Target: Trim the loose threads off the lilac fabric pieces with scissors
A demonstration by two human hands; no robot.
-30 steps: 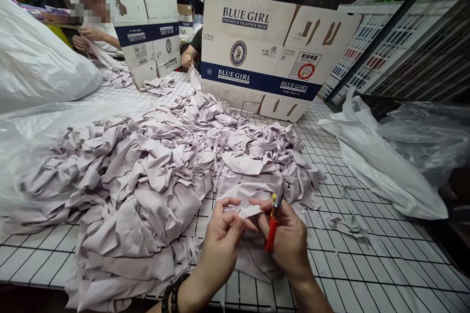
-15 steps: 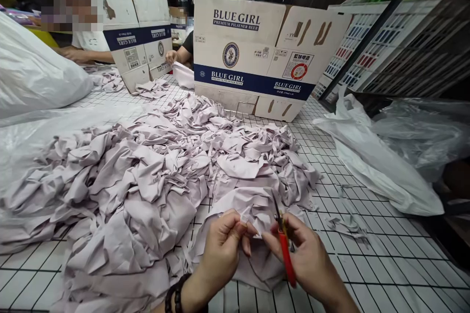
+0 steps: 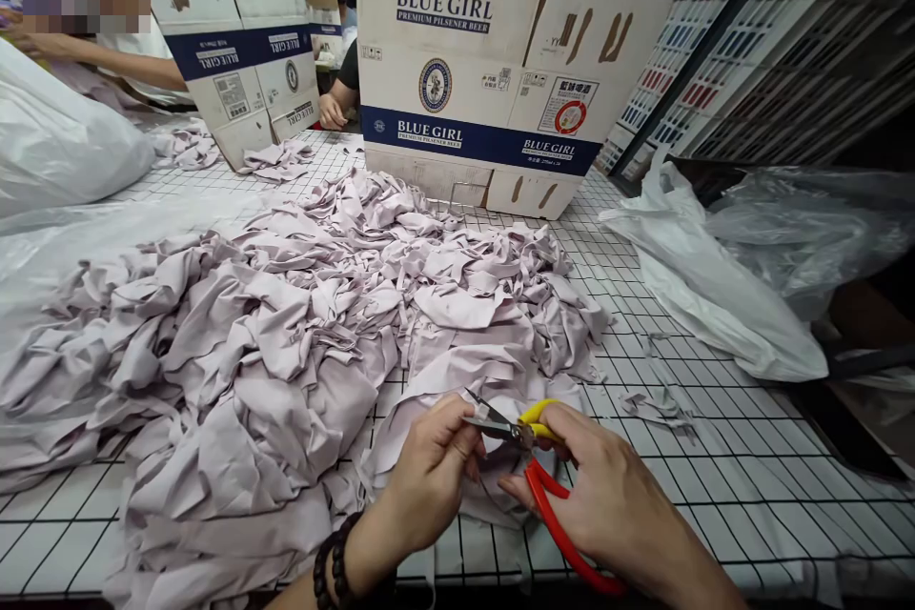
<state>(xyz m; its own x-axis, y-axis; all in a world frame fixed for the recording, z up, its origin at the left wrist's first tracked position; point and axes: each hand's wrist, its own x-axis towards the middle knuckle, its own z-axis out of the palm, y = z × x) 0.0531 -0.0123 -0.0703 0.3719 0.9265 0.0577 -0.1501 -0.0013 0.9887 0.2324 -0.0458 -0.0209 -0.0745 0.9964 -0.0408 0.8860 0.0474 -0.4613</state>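
Observation:
My right hand (image 3: 607, 486) grips a pair of scissors (image 3: 554, 505) with one red and one yellow handle. Their pointed blades are apart and reach left to the fingertips of my left hand (image 3: 433, 467). Between thumb and fingers, my left hand pinches the edge of a pale pinkish fabric piece (image 3: 457, 367); a small whitish bit shows between the blades. Dark bead bracelets circle my left wrist. Beyond and left of my hands spreads a large heap of the same pale fabric pieces (image 3: 264, 324).
A Blue Girl beer carton (image 3: 464, 57) stands behind the heap, a second carton (image 3: 239, 48) to its left. White plastic bags (image 3: 721, 276) lie at right, and a full white bag (image 3: 57, 133) at left. Scraps (image 3: 661, 407) lie on the grid-patterned table. Two people work across it.
The scissors have turned from upright and closed to pointing left, blades and handles apart, at my left fingertips. My left hand keeps its pinch. The camera view has shifted slightly.

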